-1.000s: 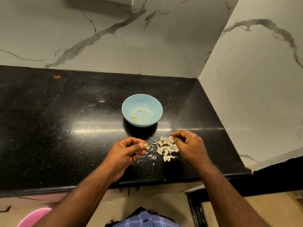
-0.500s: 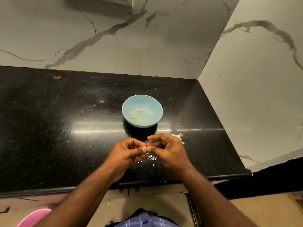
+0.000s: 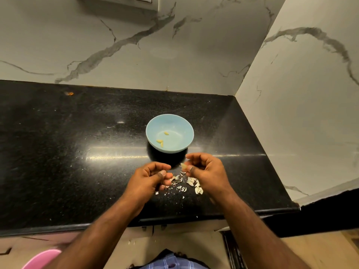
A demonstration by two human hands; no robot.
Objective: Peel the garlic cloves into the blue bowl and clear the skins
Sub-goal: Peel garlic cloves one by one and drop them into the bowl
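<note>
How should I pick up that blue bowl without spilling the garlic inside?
Probably best by the rim of the round light-blue bowl, coming down from above at its far or right side. It stands upright on the black counter with its walls flaring outward, so the rim offers an edge. Three peeled garlic cloves lie inside, and both hands crowd the near side.

Three peeled cloves [image 3: 161, 141] lie in the blue bowl [image 3: 180, 123]; skins [image 3: 191, 182] scattered nearby.

3 cloves [image 3: 161, 139] in bowl [image 3: 181, 121]; skins [image 3: 191, 184] before it.
</note>
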